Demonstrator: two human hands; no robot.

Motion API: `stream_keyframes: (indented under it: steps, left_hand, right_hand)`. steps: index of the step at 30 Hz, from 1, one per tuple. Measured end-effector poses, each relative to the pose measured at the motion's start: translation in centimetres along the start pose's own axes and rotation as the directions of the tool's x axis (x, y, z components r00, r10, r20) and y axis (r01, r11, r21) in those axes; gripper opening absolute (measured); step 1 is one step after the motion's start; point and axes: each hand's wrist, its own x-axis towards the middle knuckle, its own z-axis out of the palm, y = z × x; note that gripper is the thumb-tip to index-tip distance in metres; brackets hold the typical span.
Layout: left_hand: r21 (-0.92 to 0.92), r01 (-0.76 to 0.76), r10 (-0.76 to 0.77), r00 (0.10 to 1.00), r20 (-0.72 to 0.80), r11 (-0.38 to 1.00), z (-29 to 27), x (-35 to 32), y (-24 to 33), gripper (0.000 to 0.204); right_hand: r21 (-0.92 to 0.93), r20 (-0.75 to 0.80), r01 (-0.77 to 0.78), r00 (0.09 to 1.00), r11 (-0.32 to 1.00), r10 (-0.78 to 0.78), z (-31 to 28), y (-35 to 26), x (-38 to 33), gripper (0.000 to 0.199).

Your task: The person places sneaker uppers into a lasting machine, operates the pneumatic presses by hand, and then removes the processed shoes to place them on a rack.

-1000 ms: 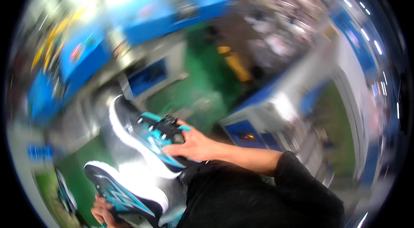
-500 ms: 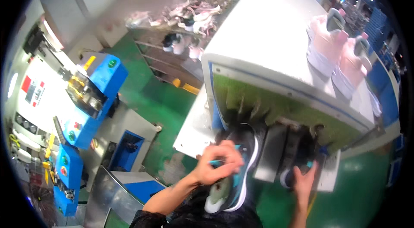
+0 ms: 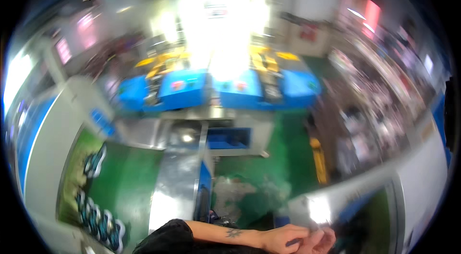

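Observation:
Both hands are close together at the lower edge, right of the middle. My left hand (image 3: 282,239), on a bare forearm below a black sleeve, has its fingers curled; a small dark bit shows between them, too blurred to name. Against it lies my right hand (image 3: 321,241), fingers bent and blurred by motion; whatever it holds is hidden. Just right of the hands is the dark opening (image 3: 367,223) of a white machine. Several dark shoes with teal parts (image 3: 102,220) stand in a row at lower left on a green belt (image 3: 132,177).
Ahead stands a brightly lit machine with blue control boxes (image 3: 185,88) and yellow clamps. A metal work surface (image 3: 175,182) runs beside the belt. At right, racks hold blurred pale shoes (image 3: 372,129). A white machine housing (image 3: 422,186) is at lower right.
My view has swung left, away from the white machine toward the blue control boxes. The hands, apart before, are now together. The dark shoe beside my left hand is out of sight.

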Motion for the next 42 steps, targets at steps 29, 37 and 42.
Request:
stream_keyframes:
  steps: [29,37,42]
  left_hand:
    - [-0.762,0.512,0.474,-0.825,-0.308,0.396,7.9,-46.4,-2.6,0.022]
    - [-0.352,0.483,0.360,-0.860,-0.361,0.802,1.4,-42.4,5.1,0.058]
    - [0.415,0.312,0.519,-0.525,-0.674,0.855,-13.3,-37.6,5.6,0.078]
  right_hand:
    - [0.851,0.080,-0.204,-0.860,0.484,-0.504,23.2,-15.8,-71.3,0.061]
    - [-0.217,0.529,-0.046,-0.845,0.975,0.078,30.7,-7.9,-31.7,0.068]
    - [-0.024,0.399,-0.404,-0.843,0.914,-0.362,34.3,-9.9,-27.0,0.062]
